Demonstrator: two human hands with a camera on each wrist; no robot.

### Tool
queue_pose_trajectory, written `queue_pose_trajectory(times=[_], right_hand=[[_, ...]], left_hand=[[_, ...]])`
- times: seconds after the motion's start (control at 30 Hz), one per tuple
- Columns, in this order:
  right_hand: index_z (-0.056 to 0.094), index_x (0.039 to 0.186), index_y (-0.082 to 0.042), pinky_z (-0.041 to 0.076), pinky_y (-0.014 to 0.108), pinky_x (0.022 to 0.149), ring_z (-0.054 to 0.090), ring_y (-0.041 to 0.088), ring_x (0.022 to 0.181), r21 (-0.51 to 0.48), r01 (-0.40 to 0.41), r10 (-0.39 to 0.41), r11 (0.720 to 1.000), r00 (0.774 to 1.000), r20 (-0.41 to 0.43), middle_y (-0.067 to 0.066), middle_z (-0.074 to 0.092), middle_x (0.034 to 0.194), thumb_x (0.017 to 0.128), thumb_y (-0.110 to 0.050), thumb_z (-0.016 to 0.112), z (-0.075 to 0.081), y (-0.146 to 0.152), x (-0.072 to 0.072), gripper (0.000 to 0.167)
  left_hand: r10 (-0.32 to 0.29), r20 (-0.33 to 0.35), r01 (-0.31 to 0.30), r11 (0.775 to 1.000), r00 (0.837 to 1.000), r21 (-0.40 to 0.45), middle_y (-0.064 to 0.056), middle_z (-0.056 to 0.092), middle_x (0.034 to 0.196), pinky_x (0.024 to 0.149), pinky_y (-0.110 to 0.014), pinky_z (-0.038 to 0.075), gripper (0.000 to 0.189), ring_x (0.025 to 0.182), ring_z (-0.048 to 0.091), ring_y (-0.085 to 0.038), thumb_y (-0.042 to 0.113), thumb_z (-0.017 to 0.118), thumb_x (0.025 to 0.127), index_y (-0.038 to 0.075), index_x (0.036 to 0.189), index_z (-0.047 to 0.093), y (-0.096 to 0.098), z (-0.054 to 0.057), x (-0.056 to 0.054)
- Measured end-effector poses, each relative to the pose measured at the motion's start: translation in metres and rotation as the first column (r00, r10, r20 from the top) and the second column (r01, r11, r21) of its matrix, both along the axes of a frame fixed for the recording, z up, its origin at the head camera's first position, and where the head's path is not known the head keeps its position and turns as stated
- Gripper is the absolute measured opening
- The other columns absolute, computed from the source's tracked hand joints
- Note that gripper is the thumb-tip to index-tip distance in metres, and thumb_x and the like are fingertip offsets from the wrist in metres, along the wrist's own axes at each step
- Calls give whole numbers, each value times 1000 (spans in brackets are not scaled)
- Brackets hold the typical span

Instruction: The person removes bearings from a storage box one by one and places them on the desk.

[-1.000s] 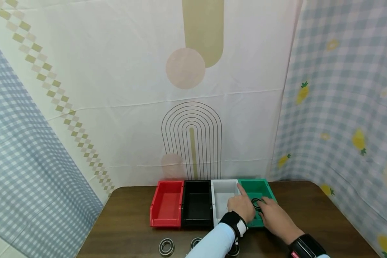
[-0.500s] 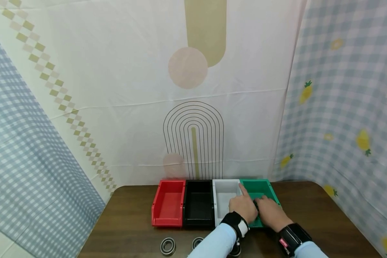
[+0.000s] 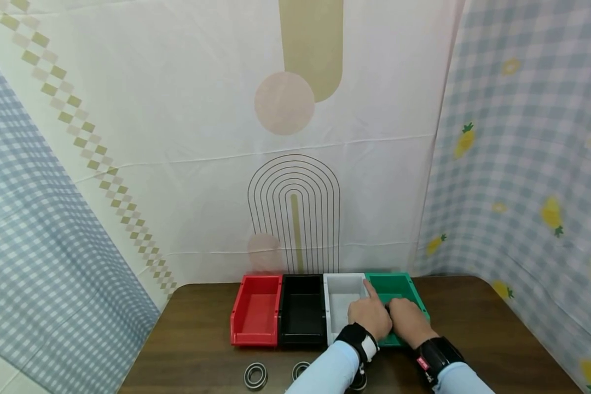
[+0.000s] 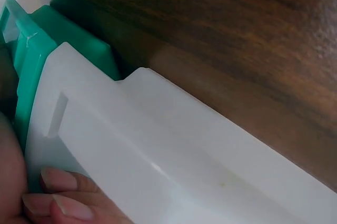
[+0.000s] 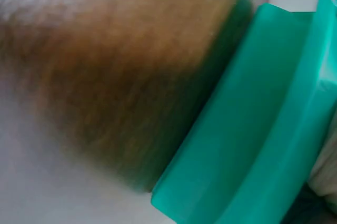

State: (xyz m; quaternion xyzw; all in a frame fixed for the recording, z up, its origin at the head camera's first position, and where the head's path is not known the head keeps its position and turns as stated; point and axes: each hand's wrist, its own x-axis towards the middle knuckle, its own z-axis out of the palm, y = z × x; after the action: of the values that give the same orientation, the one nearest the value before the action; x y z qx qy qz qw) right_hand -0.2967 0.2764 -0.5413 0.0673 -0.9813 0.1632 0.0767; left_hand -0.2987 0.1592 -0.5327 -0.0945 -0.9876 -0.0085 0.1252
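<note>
My left hand (image 3: 369, 318) is over the wall where the white bin (image 3: 342, 289) and green bin (image 3: 391, 281) meet. Its index finger points forward along that wall. In the left wrist view, the other fingers (image 4: 73, 199) curl inside the white bin, with the palm on the green side. My right hand (image 3: 410, 322) reaches into the green bin, close against the left, and grips a ball bearing (image 3: 387, 308). Only a dark edge of that bearing shows between the hands. The right wrist view has the green bin's outer wall (image 5: 231, 124), with the fingers mostly out of sight.
A black bin (image 3: 302, 338) and a red bin (image 3: 256, 339) continue the row leftward. On the brown table (image 3: 197, 323) in front lie a bearing (image 3: 255, 376), another bearing (image 3: 300, 369) and a third bearing (image 3: 358, 382), the last two partly behind my left arm. Cloth hangs behind.
My right hand has turned and moved left toward my left hand, so the bearing, a clear ring a second ago, is now mostly covered. The left hand keeps its place.
</note>
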Motion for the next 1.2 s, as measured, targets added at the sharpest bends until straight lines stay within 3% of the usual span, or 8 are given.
queue_pose_trajectory(times=[0.3,0.6,0.87,1.03,1.2], right_hand=[[62,67,-16,50,37,62,61,14,66,-22,37,-36,999,999,19,0,63,67,98,-3,64,-2,-2,-5,34],[61,77,-12,50,38,62,62,17,68,-22,49,-49,999,999,19,3,62,71,100,-6,63,-8,-3,-5,24],[63,83,-10,56,46,71,69,25,79,-3,47,-47,999,999,-14,7,67,81,99,-5,64,-8,-2,-4,17],[70,96,-4,59,51,80,72,32,90,31,58,-57,998,998,-30,14,72,92,98,-5,65,-6,-3,-3,5],[72,113,4,60,54,86,73,39,97,61,51,-49,997,998,-40,22,74,103,98,-4,66,-6,-3,-2,18]], left_hand=[[3,36,-4,1000,999,23,7,39,42,34,-30,22,77,35,28,-12,44,59,102,10,167,35,2,-7,-7],[-3,24,2,999,1000,39,7,38,41,33,-30,22,80,33,28,-12,43,61,100,9,167,34,1,-15,-9],[-16,40,13,997,999,72,7,40,43,33,-31,25,79,34,33,-12,41,61,100,7,166,34,1,-11,-7],[-26,44,22,996,999,82,7,42,44,34,-31,27,79,35,35,-12,42,60,101,5,166,35,1,-8,-7],[-26,51,21,996,998,91,6,44,44,34,-31,28,80,35,36,-12,41,61,100,5,166,34,2,-9,-8]])
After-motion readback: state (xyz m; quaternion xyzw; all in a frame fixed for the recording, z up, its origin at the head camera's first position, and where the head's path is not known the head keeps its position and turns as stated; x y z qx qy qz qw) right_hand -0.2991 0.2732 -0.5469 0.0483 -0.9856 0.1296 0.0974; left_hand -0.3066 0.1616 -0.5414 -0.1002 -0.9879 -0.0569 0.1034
